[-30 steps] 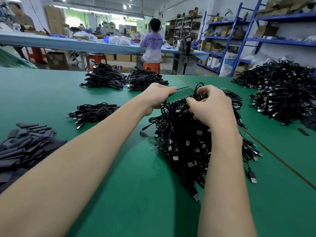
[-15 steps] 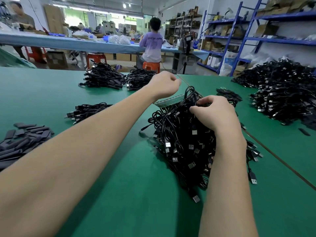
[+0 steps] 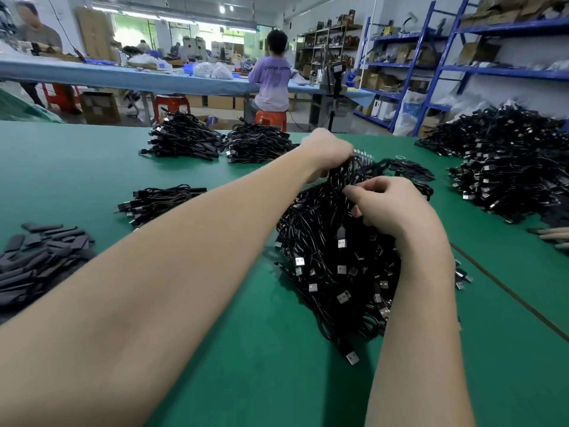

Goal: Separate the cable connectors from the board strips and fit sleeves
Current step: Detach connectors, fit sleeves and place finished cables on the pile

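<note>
Two hands at work: left hand (image 3: 328,152), right hand (image 3: 391,208). Five heaps of black cables on green table (image 3: 92,167): central heap (image 3: 335,266), two far bundles (image 3: 184,140) (image 3: 257,143), one small bundle (image 3: 157,201), one large right-side heap (image 3: 508,161). One pile of dark sleeves (image 3: 40,257). Two orange stools (image 3: 271,118) (image 3: 171,103). Individual cables too tangled to count.

"china" and a blurred second word on the seated person's purple shirt (image 3: 275,76)
</note>
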Tool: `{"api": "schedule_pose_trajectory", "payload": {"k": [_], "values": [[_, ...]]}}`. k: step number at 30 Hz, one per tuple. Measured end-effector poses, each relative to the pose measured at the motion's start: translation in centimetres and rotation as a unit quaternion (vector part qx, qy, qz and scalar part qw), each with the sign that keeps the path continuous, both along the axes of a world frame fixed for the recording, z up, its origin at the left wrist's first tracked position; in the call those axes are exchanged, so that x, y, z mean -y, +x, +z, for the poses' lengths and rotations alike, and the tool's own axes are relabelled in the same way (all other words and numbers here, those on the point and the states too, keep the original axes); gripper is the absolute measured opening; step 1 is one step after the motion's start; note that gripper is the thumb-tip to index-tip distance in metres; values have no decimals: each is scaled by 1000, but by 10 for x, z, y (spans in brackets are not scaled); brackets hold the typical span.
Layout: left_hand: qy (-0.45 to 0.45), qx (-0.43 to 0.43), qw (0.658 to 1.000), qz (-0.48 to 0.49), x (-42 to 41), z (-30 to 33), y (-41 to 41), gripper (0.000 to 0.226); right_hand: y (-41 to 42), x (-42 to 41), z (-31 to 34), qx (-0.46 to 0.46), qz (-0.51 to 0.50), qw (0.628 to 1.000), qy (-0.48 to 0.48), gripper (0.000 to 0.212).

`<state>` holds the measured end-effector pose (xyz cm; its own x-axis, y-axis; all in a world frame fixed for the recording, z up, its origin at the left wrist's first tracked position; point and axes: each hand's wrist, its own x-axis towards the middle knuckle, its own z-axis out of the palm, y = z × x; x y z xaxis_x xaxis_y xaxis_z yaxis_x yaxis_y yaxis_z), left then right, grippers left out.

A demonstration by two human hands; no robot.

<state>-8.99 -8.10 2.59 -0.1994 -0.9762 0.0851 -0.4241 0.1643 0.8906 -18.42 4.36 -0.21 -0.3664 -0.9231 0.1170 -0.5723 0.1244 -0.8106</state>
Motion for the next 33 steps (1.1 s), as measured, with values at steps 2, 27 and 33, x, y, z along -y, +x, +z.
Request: {"api": "schedule_pose_trajectory", "payload": {"k": [2, 27, 33], "values": [[0, -88, 996, 14, -2, 1, 10, 23, 1, 1, 1, 6, -2, 1000, -14, 11], [24, -391, 920, 9, -99, 1, 203, 9, 87, 5, 24, 62, 52, 977, -198, 27], [90, -393, 914, 33, -113, -58, 258, 20, 112, 15, 10, 21, 146, 989, -29, 73]]}}
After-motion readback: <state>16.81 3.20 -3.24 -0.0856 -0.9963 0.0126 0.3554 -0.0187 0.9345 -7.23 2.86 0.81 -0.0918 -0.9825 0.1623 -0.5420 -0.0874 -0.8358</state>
